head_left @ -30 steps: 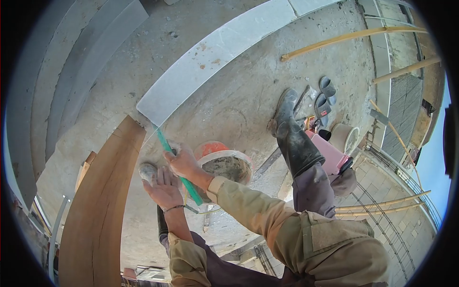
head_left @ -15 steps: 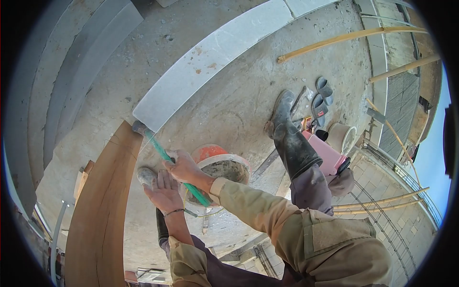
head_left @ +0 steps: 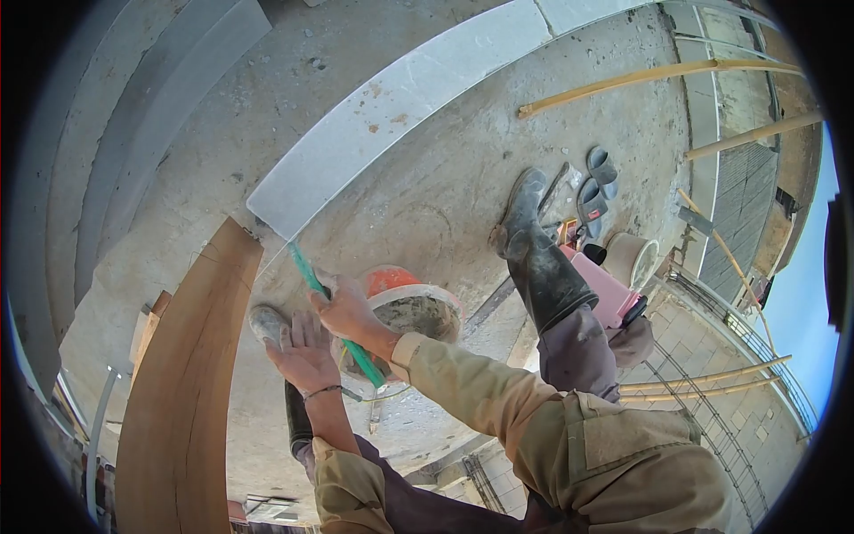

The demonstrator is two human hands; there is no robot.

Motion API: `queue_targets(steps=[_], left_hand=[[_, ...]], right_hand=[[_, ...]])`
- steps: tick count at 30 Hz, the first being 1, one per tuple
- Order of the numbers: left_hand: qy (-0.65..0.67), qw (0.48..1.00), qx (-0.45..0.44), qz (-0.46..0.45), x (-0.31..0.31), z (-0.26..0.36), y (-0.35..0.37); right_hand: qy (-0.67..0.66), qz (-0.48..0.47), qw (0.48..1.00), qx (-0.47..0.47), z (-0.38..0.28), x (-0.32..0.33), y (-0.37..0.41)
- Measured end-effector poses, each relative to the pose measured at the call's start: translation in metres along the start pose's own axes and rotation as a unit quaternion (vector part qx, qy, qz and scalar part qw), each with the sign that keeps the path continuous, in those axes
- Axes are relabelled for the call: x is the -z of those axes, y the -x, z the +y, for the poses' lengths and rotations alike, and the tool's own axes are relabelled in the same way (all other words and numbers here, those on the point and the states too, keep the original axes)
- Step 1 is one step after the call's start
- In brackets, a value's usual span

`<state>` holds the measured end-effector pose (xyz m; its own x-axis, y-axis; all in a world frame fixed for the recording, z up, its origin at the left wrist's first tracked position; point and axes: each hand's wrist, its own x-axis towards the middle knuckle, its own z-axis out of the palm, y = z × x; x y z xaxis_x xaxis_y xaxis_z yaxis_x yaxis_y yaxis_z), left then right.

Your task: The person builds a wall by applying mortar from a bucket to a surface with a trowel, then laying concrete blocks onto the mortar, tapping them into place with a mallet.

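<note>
My right hand is closed around the green handle of a hammer. The handle slants up and left, its far end near the corner of a pale stone slab; I cannot make out the head now. Just below, my left hand is open, palm up, with fingers stretched out and nothing in it. A wooden plank lies left of both hands, its tip close to the slab's end. Behind my right hand stands an orange-rimmed bucket with grey mix inside, partly hidden by my arm.
Rubber boots are on my feet. To the right are slippers, a pink container and a white bucket. Bamboo poles extend at the far right. Curved steps rise at upper left.
The hammer's dark head, seen between the plank tip and slab corner before, no longer shows there. The handle's far end has shifted slightly right. My left hand stays open in about the same place.
</note>
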<state>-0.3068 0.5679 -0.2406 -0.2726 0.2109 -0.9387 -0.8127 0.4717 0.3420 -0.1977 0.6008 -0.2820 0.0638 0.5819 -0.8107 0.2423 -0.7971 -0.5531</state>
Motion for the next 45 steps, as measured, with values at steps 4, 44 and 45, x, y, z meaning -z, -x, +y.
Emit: queue_targets(steps=[4, 44, 45], left_hand=[[0.002, 1.0, 0.007, -0.013, -0.001, -0.004, 0.002], [-0.663, 0.624, -0.359, -0.204, -0.226, 0.048, -0.087], [-0.663, 0.622, -0.363, -0.205, -0.225, 0.049, -0.088]], right_hand=[[0.022, 0.032, 0.993, 0.112, 0.013, -0.002, 0.005], [-0.794, -0.006, 0.535, -0.288, -0.057, 0.069, -0.011], [-0.807, -0.088, 0.513, -0.278, -0.053, 0.07, -0.012]])
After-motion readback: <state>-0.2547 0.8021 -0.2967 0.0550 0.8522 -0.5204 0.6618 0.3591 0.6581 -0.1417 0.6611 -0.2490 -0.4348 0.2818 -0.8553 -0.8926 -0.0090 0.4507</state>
